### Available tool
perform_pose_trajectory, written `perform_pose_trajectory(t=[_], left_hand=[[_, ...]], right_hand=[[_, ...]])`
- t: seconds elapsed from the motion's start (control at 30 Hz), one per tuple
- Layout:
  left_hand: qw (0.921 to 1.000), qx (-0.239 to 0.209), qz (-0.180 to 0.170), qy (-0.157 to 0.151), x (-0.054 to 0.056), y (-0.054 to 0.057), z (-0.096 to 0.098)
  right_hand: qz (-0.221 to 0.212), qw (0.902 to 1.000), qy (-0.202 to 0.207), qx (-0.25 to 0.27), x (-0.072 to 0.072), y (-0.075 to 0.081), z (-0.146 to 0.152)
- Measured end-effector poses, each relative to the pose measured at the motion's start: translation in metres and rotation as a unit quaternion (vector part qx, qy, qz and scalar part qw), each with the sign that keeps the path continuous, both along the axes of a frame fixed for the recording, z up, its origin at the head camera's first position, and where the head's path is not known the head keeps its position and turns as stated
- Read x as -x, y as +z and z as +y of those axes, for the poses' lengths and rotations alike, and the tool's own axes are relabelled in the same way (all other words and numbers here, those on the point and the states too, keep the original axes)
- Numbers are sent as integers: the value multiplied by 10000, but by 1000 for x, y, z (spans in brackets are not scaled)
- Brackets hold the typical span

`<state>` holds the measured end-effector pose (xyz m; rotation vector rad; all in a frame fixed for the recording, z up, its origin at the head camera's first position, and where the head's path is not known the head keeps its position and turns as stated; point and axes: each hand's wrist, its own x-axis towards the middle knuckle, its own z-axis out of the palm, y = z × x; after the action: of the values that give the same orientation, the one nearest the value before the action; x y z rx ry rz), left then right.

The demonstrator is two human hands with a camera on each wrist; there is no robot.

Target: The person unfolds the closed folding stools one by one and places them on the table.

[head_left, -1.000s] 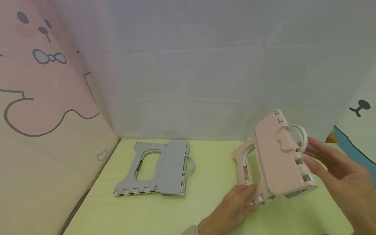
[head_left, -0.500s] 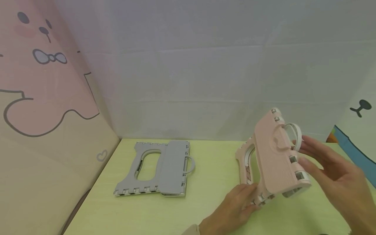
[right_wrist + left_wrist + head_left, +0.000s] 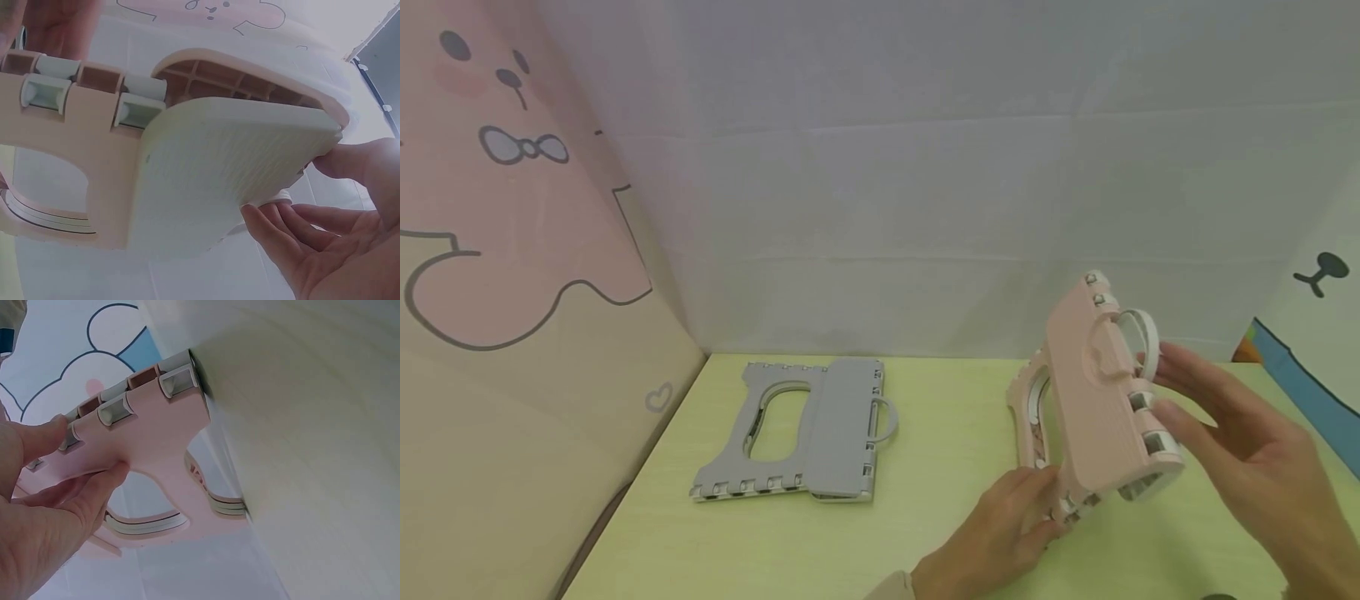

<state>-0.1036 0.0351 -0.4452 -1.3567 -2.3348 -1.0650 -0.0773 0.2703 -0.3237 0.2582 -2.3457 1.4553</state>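
Observation:
A pale pink folding stool (image 3: 1097, 400) stands tilted at the right of the table, its top partly folded, with a white carry handle (image 3: 1144, 343) on the seat edge. My left hand (image 3: 992, 529) grips its near leg panel; in the left wrist view the left hand (image 3: 56, 506) has the thumb on the hinged edge and fingers through the cut-out. My right hand (image 3: 1255, 450) pinches the seat edge beside the handle. From the right wrist view, the white underside (image 3: 200, 175) shows, with the right hand's (image 3: 350, 231) thumb and fingers on either side of the edge.
A grey folding stool (image 3: 842, 425) lies folded flat on the yellow-green table (image 3: 925, 550), left of the pink one. A pale cloth wall (image 3: 880, 208) rises behind the table. Cartoon-printed cloth (image 3: 527, 250) hangs at the left, and more at the right.
The pink stool's top has swung slightly left and more upright, its two halves opening a little wider. My right hand has moved left with it. The left hand has barely shifted.

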Motion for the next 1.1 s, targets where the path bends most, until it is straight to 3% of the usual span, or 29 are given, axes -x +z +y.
perform_pose_trajectory(t=[0.1, 0.23, 0.43, 0.6, 1.1], left_hand=[[10000, -17, 27, -41, 1, 0, 0], [9999, -61, -1, -113, 2, 0, 2], [9995, -185, 42, -260, 2, -2, 4], [9998, -79, 45, -191, 3, -2, 5], [9992, -109, -133, -359, 6, 0, 7]], right_hand=[[42, 9993, 241, 283, 0, 3, -2], [116, 9991, 309, 256, 1, 4, -5], [134, 9997, 202, -41, 1, 6, -10], [173, 9990, 112, -407, 1, 6, -12], [216, 9990, 75, -388, 5, 1, -14]])
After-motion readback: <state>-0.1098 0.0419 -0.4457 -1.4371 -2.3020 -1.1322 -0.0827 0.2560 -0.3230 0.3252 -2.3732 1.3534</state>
